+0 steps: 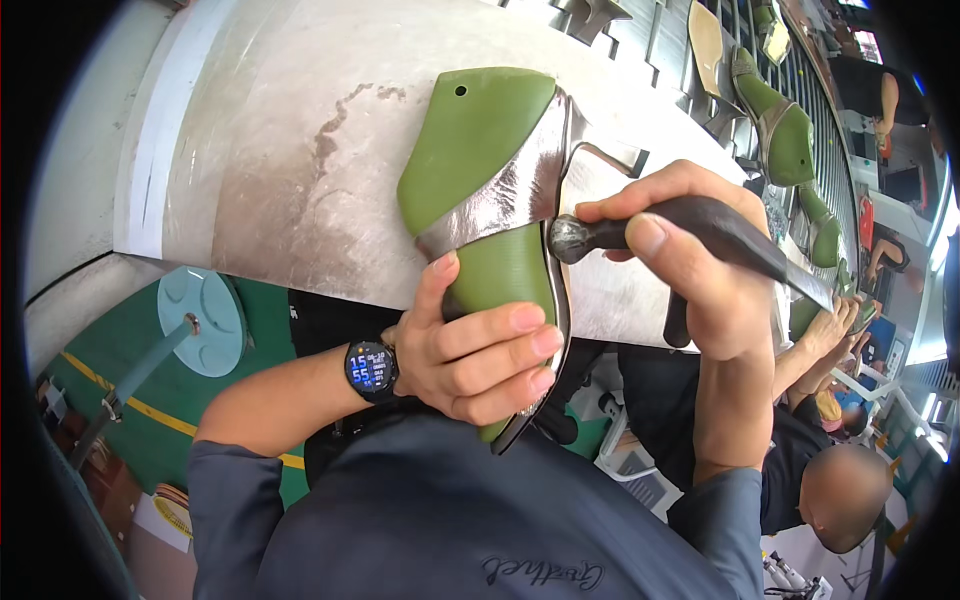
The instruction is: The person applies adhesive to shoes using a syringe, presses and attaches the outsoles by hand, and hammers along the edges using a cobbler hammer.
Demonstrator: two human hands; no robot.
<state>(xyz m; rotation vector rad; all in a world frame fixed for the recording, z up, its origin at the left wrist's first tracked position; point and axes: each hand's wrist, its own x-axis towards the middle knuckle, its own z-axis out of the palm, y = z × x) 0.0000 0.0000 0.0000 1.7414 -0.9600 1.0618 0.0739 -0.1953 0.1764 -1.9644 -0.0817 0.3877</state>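
A high-heeled shoe (514, 190) with a shiny bronze-silver strap is fitted on a green shoe last (468, 135). Its sole faces right, and the slim heel juts out to the right. My left hand (480, 355) is closed around the front part of the last, fingers wrapped over it toward the sole edge. In my right hand (705, 265) is a dark shoemaker's hammer (728, 228), gripped by its curved head. The hammer's round metal face lies against the sole edge near the strap, and its short handle points down below my hand.
The shoe is over a pale, stained metal worktable (290, 150). More green lasts with shoes (785, 140) stand along a slatted rack at the right. A co-worker (780, 470) reaches toward that rack, hands near the lasts. A light-blue round stool (205, 320) stands at left.
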